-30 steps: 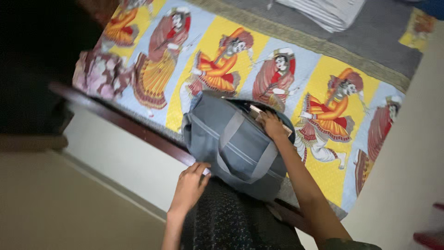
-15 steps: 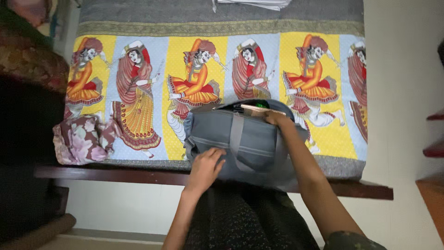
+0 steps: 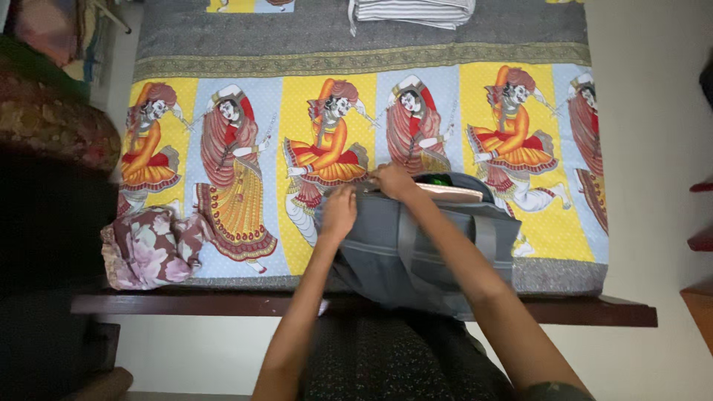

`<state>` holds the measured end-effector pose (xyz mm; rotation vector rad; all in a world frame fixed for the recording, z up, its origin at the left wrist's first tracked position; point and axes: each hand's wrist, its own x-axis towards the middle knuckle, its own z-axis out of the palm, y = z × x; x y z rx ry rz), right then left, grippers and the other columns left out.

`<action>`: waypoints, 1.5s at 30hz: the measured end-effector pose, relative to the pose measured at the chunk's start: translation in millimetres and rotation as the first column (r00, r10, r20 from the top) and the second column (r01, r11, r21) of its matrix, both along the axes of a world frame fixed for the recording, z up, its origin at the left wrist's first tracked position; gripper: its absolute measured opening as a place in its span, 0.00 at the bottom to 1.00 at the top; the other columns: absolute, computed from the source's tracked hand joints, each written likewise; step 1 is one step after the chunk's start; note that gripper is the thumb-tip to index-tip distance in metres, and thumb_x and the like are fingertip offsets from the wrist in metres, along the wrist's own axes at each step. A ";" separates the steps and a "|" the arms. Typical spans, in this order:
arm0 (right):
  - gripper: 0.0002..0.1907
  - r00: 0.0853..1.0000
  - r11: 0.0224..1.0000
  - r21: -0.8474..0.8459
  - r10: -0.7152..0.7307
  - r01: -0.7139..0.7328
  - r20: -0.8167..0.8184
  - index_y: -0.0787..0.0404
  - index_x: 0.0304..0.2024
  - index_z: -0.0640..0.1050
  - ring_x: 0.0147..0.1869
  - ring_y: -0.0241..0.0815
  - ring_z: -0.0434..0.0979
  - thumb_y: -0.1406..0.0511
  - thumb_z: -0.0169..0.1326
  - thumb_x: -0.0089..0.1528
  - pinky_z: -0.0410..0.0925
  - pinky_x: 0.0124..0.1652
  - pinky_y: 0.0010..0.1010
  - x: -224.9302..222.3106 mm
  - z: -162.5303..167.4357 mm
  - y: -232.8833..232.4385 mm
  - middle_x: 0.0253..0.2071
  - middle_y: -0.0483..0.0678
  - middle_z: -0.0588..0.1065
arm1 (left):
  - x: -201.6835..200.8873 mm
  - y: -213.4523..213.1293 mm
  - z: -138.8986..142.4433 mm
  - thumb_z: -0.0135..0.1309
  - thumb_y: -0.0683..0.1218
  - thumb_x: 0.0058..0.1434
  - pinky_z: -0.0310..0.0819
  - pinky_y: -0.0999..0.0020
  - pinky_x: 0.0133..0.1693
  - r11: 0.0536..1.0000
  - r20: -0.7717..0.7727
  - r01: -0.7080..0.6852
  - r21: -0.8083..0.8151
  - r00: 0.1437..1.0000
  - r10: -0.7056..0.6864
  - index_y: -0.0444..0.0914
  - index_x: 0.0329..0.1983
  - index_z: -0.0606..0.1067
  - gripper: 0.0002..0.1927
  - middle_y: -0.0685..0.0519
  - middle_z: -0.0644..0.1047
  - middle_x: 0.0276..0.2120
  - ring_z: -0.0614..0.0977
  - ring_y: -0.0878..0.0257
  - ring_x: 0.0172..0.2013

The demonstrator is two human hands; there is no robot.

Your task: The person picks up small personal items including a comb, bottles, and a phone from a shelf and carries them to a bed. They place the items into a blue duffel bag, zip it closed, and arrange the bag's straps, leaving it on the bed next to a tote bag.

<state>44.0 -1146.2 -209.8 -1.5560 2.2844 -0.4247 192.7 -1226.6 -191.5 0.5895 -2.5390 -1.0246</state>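
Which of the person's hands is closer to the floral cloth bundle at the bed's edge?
Left. The left hand rests on the grey bag's left end, on the side facing the floral bundle. The right hand grips the bag's top edge, farther from the bundle.

A bed (image 3: 371,306) with a dark wooden edge is seen from above. It is covered by a bedsheet (image 3: 245,104) printed with a row of dancing figures in red and orange on yellow and pale blue panels, bordered by a grey band at the far side. A grey bag (image 3: 416,252) with two handles is set on the near edge of the sheet. A crumpled floral cloth (image 3: 148,249) lies at the near left corner. Folded striped fabric (image 3: 412,11) rests on the far grey band.
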 end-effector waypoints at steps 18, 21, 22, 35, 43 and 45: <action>0.09 0.878 0.950 -0.042 -0.268 0.309 0.396 0.61 0.37 0.83 0.34 0.51 0.83 0.66 0.60 0.55 0.73 0.38 0.39 12.7 -65.5 -37.7 0.31 0.54 0.80 | -19.7 -77.1 -66.7 0.63 0.46 0.55 0.78 0.56 0.45 0.928 0.123 0.144 0.344 0.973 -0.197 0.38 0.49 0.78 0.18 0.45 0.82 0.43 0.84 0.48 0.44; 0.08 0.801 0.943 0.039 -0.303 0.331 0.516 0.61 0.35 0.82 0.30 0.46 0.83 0.65 0.63 0.54 0.73 0.35 0.37 7.8 -65.2 -27.3 0.27 0.52 0.80 | -24.7 -81.2 -79.5 0.64 0.49 0.57 0.78 0.57 0.46 0.908 0.183 0.291 0.302 0.917 -0.355 0.40 0.49 0.81 0.18 0.44 0.82 0.44 0.85 0.48 0.46; 0.08 0.766 0.943 0.057 -0.302 0.329 0.567 0.61 0.33 0.82 0.29 0.45 0.82 0.64 0.64 0.53 0.73 0.34 0.37 6.7 -64.4 -24.3 0.25 0.52 0.79 | -27.0 -79.8 -81.5 0.65 0.51 0.59 0.78 0.57 0.47 0.894 0.206 0.321 0.313 0.896 -0.393 0.41 0.48 0.82 0.17 0.44 0.83 0.44 0.85 0.48 0.46; 0.10 0.583 0.821 0.326 -0.564 0.468 0.584 0.66 0.26 0.84 0.21 0.39 0.80 0.64 0.68 0.49 0.73 0.25 0.31 0.2 -79.1 -7.0 0.20 0.51 0.80 | -36.2 -69.6 -83.1 0.68 0.58 0.50 0.78 0.61 0.48 0.849 0.412 0.244 0.469 0.789 -0.455 0.44 0.45 0.83 0.22 0.49 0.84 0.42 0.86 0.56 0.45; 0.09 0.720 0.895 0.271 -0.446 0.355 0.532 0.66 0.29 0.83 0.23 0.47 0.81 0.64 0.64 0.52 0.73 0.28 0.39 7.1 -65.7 -1.7 0.21 0.54 0.79 | -23.1 -63.3 -78.7 0.69 0.53 0.50 0.76 0.58 0.46 0.899 0.311 0.257 0.355 0.874 -0.373 0.44 0.44 0.84 0.18 0.46 0.83 0.41 0.83 0.50 0.45; 0.12 0.894 0.952 0.118 -0.306 0.282 0.328 0.65 0.29 0.84 0.30 0.56 0.81 0.61 0.65 0.52 0.73 0.35 0.46 15.0 -65.1 -4.0 0.25 0.59 0.79 | -20.8 -64.5 -80.1 0.68 0.53 0.50 0.76 0.57 0.46 0.918 0.305 0.229 0.323 0.893 -0.330 0.43 0.44 0.84 0.19 0.46 0.83 0.41 0.83 0.49 0.45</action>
